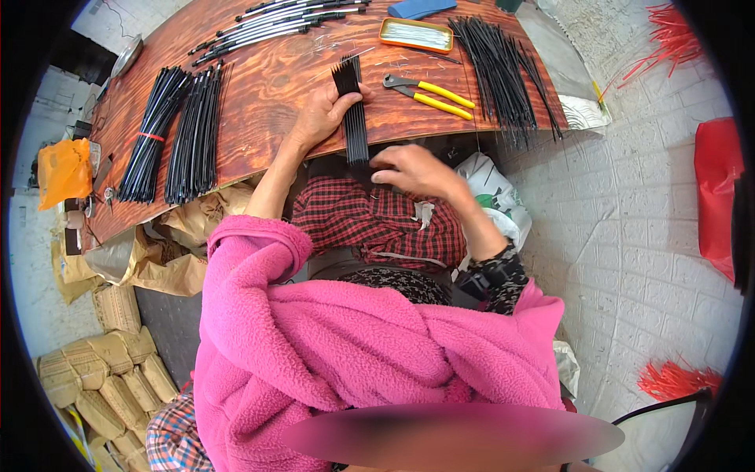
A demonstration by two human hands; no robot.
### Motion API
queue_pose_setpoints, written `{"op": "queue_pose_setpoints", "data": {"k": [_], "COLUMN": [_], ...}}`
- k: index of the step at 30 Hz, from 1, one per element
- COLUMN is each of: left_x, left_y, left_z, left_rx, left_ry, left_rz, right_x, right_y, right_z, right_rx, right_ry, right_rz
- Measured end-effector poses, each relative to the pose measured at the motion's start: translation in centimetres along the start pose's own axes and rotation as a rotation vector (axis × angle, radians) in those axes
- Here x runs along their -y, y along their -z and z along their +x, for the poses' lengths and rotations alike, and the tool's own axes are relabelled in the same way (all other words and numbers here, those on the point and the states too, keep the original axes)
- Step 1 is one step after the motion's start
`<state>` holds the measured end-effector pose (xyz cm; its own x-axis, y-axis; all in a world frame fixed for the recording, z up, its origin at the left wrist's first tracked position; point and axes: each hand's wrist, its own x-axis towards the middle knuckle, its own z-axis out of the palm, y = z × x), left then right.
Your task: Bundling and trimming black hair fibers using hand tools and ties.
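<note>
My left hand is closed around a flat row of thin black rods at the table's front edge. The rods lie side by side, their far ends fanning slightly past my thumb and their near ends hanging over my lap. Beside those near ends is my right hand, fingers loosely curved and somewhat apart, with nothing visible in them. Whether its fingertips touch the rods I cannot tell. On the table, right of the held rods, lie end-cutting pliers with yellow handles.
Bundles of black rods lie on the left of the wooden table, loose black rods on its right. At the back are silver-and-black rods and a tin of thin pale pins. A checked cloth covers my lap.
</note>
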<state>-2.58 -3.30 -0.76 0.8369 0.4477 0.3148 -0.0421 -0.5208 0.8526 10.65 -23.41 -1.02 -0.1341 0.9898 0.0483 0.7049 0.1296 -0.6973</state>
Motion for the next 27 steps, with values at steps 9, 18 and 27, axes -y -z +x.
{"op": "queue_pose_setpoints", "data": {"k": [9, 18, 27], "left_x": [-1.0, 1.0, -1.9], "left_y": [-0.2, -1.9, -1.1], "left_z": [-0.6, 0.3, 0.5], "left_rx": [-0.064, -0.138, -0.072], "left_ry": [0.04, -0.069, 0.116], "left_rz": [0.029, -0.045, 0.057], "right_x": [0.7, 0.1, -0.6], "right_y": [12.6, 8.1, -4.7], "right_z": [5.0, 2.3, -0.1], "right_rx": [-0.177, 0.398, -0.202], "right_ry": [-0.066, -0.091, -0.034], "right_rz": [0.015, -0.046, 0.433]}}
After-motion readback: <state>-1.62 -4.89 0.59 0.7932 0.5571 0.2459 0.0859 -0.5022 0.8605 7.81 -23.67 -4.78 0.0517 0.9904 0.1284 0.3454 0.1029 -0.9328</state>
